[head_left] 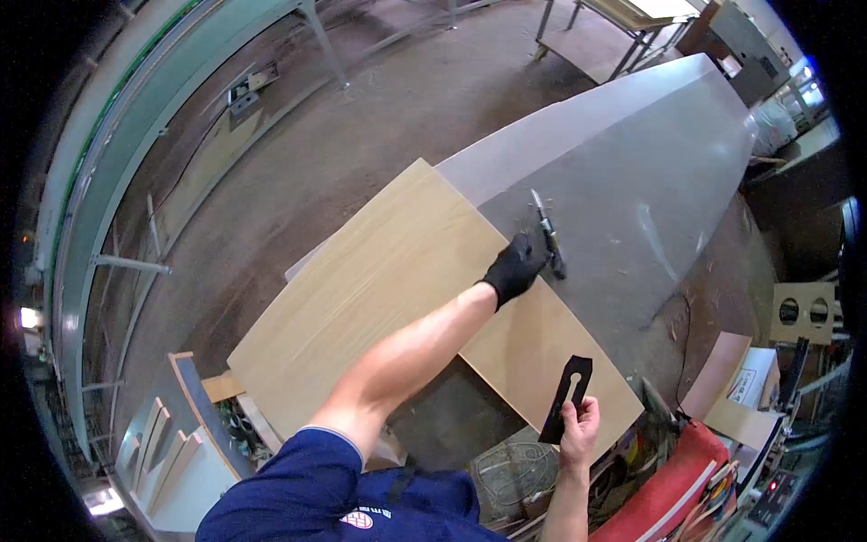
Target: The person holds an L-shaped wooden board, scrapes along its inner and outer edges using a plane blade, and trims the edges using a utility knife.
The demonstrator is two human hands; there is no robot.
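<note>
My left hand point(515, 268), in a black glove, reaches over the far edge of a light wood-grain panel point(361, 280). Its fingers are curled against a slim dark tool point(548, 237) with a silver end, which is at the grey sheet surface; its exact kind is unclear. Bare and nearer to me, my right hand point(579, 428) pinches the lower end of a black plane iron point(555, 413). The blade has a long slot with a round hole and is tilted above the panel's right part.
Light shavings lie around the slim tool on the grey sheet point(623, 190). A red padded object point(664, 483) and a cardboard box point(754, 375) stand at my right. Wooden strips rest on a pale cart point(194, 501) at left. A metal-framed table point(601, 45) stands behind.
</note>
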